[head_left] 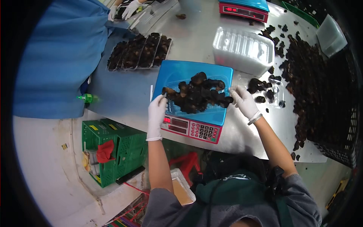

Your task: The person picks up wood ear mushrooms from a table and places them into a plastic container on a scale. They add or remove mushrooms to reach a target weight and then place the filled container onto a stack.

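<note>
A clear plastic tray [174, 109] heaped with dark brown, mushroom-like pieces [196, 92] rests on the blue plate of a red-bodied digital scale [204, 130]. My left hand [157, 113], in a white glove, pinches the tray's left edge. On the opposite side, my gloved right hand [244, 101] has its thumb and fingers closed at the tray's right edge. Red digits glow on the scale's display, partly covered by my left hand. Just right of my right hand lies another clear tray [279, 94] with some dark pieces in and around it.
A stack of clear trays [244, 49] stands behind the scale. Filled trays [140, 51] sit at left, a long dark pile [302, 83] and black crate [336, 147] at right. A second scale [244, 11] is at the back. A co-worker's gloved hands [126, 10] show at upper left.
</note>
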A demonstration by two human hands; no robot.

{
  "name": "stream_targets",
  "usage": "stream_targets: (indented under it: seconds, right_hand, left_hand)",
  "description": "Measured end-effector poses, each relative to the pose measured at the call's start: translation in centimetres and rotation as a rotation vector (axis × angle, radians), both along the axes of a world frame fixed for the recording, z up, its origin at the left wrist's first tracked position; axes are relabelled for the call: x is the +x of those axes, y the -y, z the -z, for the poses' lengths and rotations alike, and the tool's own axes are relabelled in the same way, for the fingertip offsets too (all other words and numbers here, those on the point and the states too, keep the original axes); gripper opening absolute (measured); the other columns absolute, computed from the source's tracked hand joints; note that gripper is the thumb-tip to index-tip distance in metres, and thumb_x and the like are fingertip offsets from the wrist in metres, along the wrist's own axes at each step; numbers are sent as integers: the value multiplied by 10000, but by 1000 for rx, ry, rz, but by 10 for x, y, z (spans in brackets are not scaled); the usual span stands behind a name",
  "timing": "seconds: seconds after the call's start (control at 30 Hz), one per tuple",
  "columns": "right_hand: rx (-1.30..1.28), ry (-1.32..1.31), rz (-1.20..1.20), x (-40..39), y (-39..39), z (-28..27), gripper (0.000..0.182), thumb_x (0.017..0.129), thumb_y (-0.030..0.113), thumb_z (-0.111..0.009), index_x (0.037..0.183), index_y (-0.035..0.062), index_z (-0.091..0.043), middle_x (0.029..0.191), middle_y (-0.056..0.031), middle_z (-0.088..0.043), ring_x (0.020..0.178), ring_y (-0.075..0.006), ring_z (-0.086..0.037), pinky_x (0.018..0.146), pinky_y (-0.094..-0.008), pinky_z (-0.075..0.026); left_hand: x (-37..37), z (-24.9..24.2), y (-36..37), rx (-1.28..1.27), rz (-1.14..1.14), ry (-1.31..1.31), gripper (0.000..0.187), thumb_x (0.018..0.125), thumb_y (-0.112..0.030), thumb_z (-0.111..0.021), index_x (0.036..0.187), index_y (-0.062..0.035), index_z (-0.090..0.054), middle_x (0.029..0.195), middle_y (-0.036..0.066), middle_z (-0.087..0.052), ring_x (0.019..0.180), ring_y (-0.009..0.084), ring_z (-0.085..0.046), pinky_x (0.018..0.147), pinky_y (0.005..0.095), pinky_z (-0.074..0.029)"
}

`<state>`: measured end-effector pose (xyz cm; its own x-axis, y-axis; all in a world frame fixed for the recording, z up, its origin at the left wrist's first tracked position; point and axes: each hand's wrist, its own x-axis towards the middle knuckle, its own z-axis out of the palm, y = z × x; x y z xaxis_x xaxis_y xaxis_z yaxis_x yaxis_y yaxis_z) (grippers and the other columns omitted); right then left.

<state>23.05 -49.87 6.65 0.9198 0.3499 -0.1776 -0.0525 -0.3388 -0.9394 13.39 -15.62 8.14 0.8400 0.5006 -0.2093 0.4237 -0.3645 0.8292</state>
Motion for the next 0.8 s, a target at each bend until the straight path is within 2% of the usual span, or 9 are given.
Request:
stream_targets:
  seconds: [0.07, 0.23, 0.27, 0.3, 0.43, 0.5, 0.6, 0.7, 0.8]
  right_hand:
    - [-78, 68, -19, 11, -10, -16, 290, 965, 266, -568, 1097, 11, -605, 875, -163, -674, 808, -249, -658, 765, -353, -509]
    - [-315, 192, -267, 57, -44, -30, 366, 974, 348, -514, 1066, 4, -602, 917, -240, -674, 919, -415, -645, 813, -437, -505]
    - [-342, 197, -316, 65, -51, -33, 396, 976, 368, -507, 1068, -2, -614, 944, -249, -672, 932, -415, -644, 833, -434, -503]
    - [-351, 233, -359, 72, -55, -31, 361, 1004, 325, -515, 1132, 2, -610, 828, -89, -639, 640, -141, -595, 634, -293, -512]
    - [-397, 20, -346, 82, -69, -40, 367, 1012, 347, -485, 1167, 49, -633, 846, -42, -642, 678, -113, -622, 582, -249, -522]
    - [-350, -67, -308, 82, -80, -48, 403, 981, 335, -528, 1159, -17, -612, 859, -137, -676, 771, -164, -676, 676, -324, -539]
    - [-326, 34, -301, 84, -97, -44, 396, 970, 333, -524, 1107, -24, -627, 850, -151, -676, 765, -204, -675, 702, -347, -534]
    - [-518, 93, -506, 105, -129, -41, 377, 1000, 311, -497, 1152, -11, -620, 884, -101, -665, 809, -160, -671, 672, -302, -548]
    - [-470, 280, -600, 117, -182, -31, 371, 964, 291, -520, 1113, -30, -632, 887, -151, -672, 819, -213, -685, 792, -351, -525]
  left_hand:
    - [1, -9, 5, -144, -44, -19, 201, 921, -86, -618, 1089, 19, -654, 858, 22, -658, 681, 55, -564, 616, 207, -484]
    - [-9, -17, -33, -306, -43, -86, 274, 902, -130, -663, 1134, 12, -638, 893, 42, -661, 682, 80, -613, 604, 208, -526]
    - [-11, -24, -39, -313, -50, -116, 282, 908, -141, -656, 1145, 9, -636, 903, 44, -664, 688, 75, -612, 605, 205, -525]
    - [-12, -28, -46, -317, -54, -143, 291, 914, -153, -650, 1157, 6, -635, 913, 45, -668, 694, 71, -611, 606, 203, -525]
    - [-21, -27, -65, -309, -97, -160, 301, 928, -174, -633, 1177, -4, -632, 933, 44, -673, 702, 64, -609, 605, 200, -520]
    - [-23, -27, -65, -342, -94, -143, 304, 932, -183, -630, 1181, -8, -632, 935, 42, -672, 701, 64, -609, 602, 197, -515]
    - [-25, -18, -57, -397, -124, -82, 299, 926, -177, -650, 1166, 1, -627, 931, 48, -669, 679, 73, -612, 588, 199, -507]
    - [-36, -13, -62, -399, -185, -29, 294, 926, -165, -655, 1163, 4, -617, 915, 52, -663, 665, 86, -619, 581, 205, -510]
    - [-58, -14, -82, -399, -308, -18, 304, 927, -160, -651, 1185, -4, -608, 906, 53, -661, 665, 95, -621, 583, 210, -513]
